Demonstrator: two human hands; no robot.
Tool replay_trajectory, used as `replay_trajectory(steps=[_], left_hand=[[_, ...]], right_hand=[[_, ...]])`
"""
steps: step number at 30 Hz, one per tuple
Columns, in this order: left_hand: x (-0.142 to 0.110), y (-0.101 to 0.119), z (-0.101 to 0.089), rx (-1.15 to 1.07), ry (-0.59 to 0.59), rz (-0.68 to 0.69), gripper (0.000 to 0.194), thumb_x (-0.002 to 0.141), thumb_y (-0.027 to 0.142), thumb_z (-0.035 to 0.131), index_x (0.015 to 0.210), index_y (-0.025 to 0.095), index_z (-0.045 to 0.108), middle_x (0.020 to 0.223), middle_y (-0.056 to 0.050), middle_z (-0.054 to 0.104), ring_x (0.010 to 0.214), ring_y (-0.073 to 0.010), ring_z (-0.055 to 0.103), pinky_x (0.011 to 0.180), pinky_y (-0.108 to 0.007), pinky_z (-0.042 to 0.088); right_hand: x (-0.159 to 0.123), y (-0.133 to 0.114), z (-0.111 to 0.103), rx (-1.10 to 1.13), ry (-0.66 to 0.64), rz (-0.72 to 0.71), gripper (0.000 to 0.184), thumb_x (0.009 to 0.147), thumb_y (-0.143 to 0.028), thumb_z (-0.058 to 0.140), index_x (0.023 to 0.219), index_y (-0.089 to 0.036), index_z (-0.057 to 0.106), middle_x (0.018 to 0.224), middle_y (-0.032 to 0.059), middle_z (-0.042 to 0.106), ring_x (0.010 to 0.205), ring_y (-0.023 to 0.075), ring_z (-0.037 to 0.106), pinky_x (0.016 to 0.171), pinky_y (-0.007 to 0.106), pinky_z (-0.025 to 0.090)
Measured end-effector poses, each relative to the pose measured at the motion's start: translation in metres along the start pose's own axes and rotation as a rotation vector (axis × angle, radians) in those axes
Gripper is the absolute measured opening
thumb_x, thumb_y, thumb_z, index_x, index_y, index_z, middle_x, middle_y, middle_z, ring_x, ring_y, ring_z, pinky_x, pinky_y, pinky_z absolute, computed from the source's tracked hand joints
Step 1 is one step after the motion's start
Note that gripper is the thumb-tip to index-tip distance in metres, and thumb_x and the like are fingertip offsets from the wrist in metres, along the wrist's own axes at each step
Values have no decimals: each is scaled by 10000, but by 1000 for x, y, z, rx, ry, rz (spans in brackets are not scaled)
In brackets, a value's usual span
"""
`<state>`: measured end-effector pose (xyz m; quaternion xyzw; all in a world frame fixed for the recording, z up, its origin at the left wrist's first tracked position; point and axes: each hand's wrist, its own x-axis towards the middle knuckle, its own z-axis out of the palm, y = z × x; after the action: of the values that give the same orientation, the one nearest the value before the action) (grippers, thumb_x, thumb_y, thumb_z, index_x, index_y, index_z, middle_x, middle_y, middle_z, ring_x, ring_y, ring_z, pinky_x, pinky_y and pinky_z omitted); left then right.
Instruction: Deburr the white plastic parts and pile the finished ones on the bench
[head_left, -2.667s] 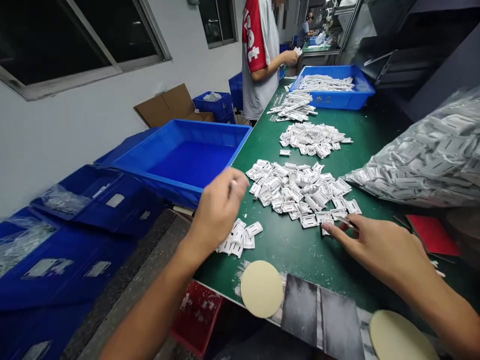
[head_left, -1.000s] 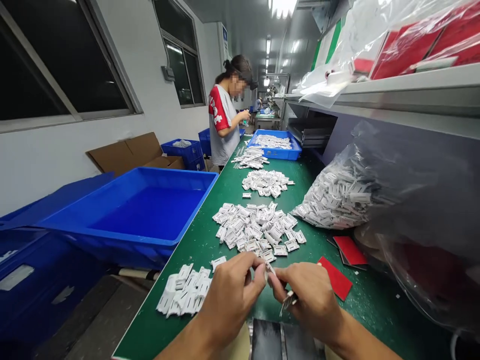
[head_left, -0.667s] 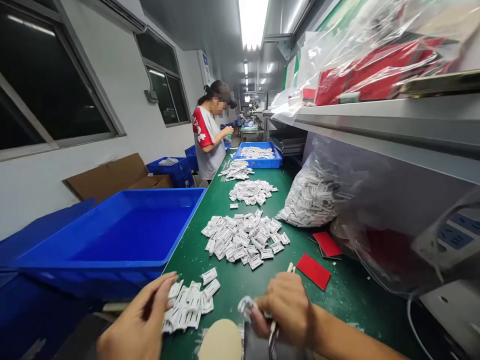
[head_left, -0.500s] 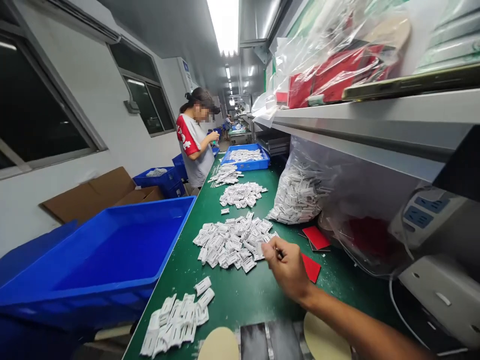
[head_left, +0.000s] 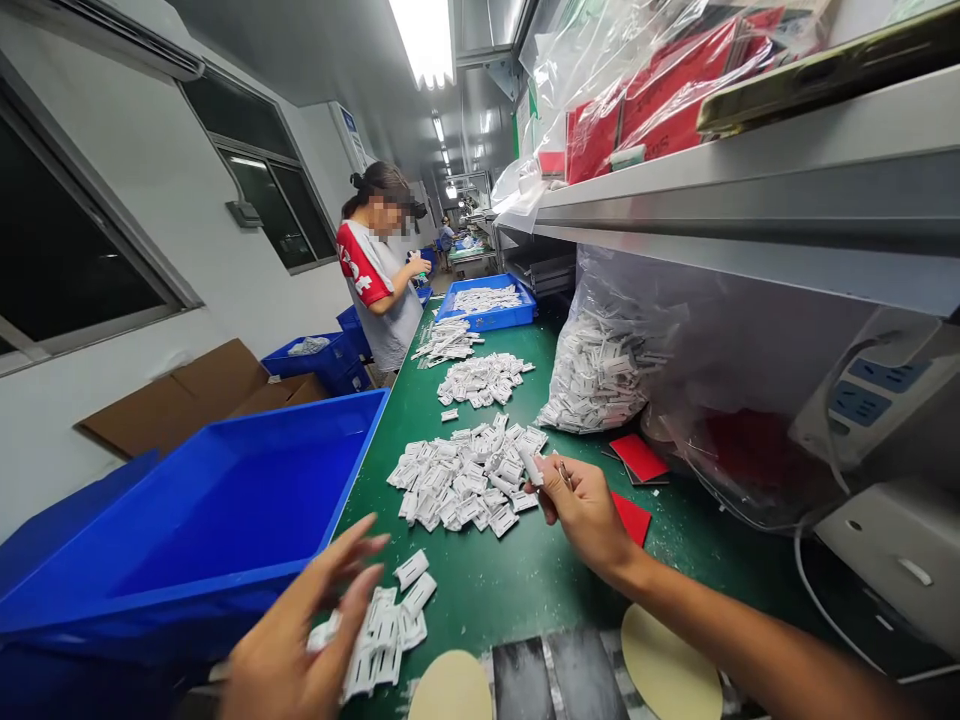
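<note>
My right hand (head_left: 581, 505) is closed, with a small white plastic part (head_left: 531, 466) pinched between thumb and fingers. A bit of something metallic also shows by its curled fingers, too small to name. Just beyond lies a large pile of similar white slotted parts (head_left: 450, 480) on the green table. My left hand (head_left: 307, 630), somewhat blurred, is in the lower left with fingers apart and nothing in them. It hovers over a smaller group of white parts (head_left: 382, 640) and partly hides them.
A big blue bin (head_left: 225, 500) stands left of the green table (head_left: 480, 590). Round tan discs (head_left: 450, 690) and dark sheets (head_left: 559, 675) lie at the near edge. A clear bag of parts (head_left: 600, 370) sits under the shelf (head_left: 712, 200). Another person (head_left: 382, 280) stands further along.
My left hand has come into view from the lower left. My right hand has turned slightly and lifted from the pile's edge, and the white part in it now shows. The view has shifted a little.
</note>
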<state>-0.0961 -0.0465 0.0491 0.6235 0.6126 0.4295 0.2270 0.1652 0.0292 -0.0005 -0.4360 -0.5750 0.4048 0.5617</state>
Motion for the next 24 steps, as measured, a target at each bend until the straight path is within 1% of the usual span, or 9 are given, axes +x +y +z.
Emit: replay_trajectory(steps=[1, 4, 6, 8, 12, 15, 17, 19, 24], left_hand=[[15, 10, 17, -35, -119, -1, 477, 870, 433, 684, 1328, 336, 591, 1223, -32, 692, 1079, -251, 644, 801, -291, 539], [56, 33, 73, -382, -462, 85, 493, 944, 455, 570, 1418, 332, 518, 1367, -60, 612, 1175, -241, 596, 911, -321, 509], [70, 37, 99, -555, -584, 68, 429, 941, 433, 587, 1343, 284, 601, 1309, -83, 640, 1133, -233, 607, 893, -313, 508], [73, 31, 112, -676, -618, 14, 329, 906, 391, 656, 1194, 235, 691, 1196, -88, 680, 1008, -202, 630, 849, -289, 506], [62, 16, 109, -954, -577, -166, 182, 839, 335, 750, 926, 180, 711, 1046, -64, 688, 893, -159, 622, 820, -264, 497], [57, 12, 104, -1152, -528, -328, 158, 857, 305, 734, 929, 175, 679, 873, -29, 658, 827, -131, 609, 801, -251, 504], [56, 11, 103, -1222, -512, -426, 210, 869, 278, 724, 1051, 187, 670, 845, -11, 639, 782, -110, 594, 760, -234, 508], [55, 10, 104, -1281, -529, -504, 257, 880, 245, 710, 1126, 194, 655, 860, -9, 638, 769, -100, 591, 742, -226, 511], [46, 12, 107, -1391, -650, -562, 71, 936, 201, 629, 1001, 180, 646, 819, -11, 622, 773, -102, 596, 707, -206, 504]], right_hand=[[0, 0, 0, 9, -6, 3, 518, 957, -591, 457, 709, -162, 605, 504, -43, 457, 503, 99, 404, 524, 255, 307], [0, 1, -1, 28, -22, 6, 492, 961, -582, 460, 708, -173, 563, 530, -55, 428, 504, 90, 369, 508, 249, 288], [-1, 1, -1, 33, -51, 11, 481, 971, -574, 443, 709, -181, 534, 547, -57, 418, 507, 88, 365, 502, 245, 287], [-2, 0, 1, 23, -118, 19, 480, 978, -567, 432, 713, -181, 542, 553, -55, 419, 505, 87, 365, 496, 244, 286], [-10, -7, 3, -24, -252, 38, 413, 957, -517, 506, 742, -175, 591, 600, -47, 433, 539, 88, 367, 504, 241, 278], [-13, -12, 1, -153, -195, 11, 249, 947, -428, 548, 916, -186, 601, 650, -49, 467, 555, 94, 385, 514, 237, 287], [-12, -13, -2, -345, -126, -133, 238, 950, -402, 537, 1035, -187, 590, 721, -26, 540, 586, 107, 440, 550, 243, 333], [-10, -11, -5, -525, -104, -346, 285, 949, -437, 532, 1045, -174, 583, 817, 14, 608, 658, 129, 515, 616, 260, 384], [-9, -1, -5, -731, -144, -652, 456, 982, -580, 415, 861, -165, 562, 712, 18, 583, 608, 137, 521, 575, 281, 345]])
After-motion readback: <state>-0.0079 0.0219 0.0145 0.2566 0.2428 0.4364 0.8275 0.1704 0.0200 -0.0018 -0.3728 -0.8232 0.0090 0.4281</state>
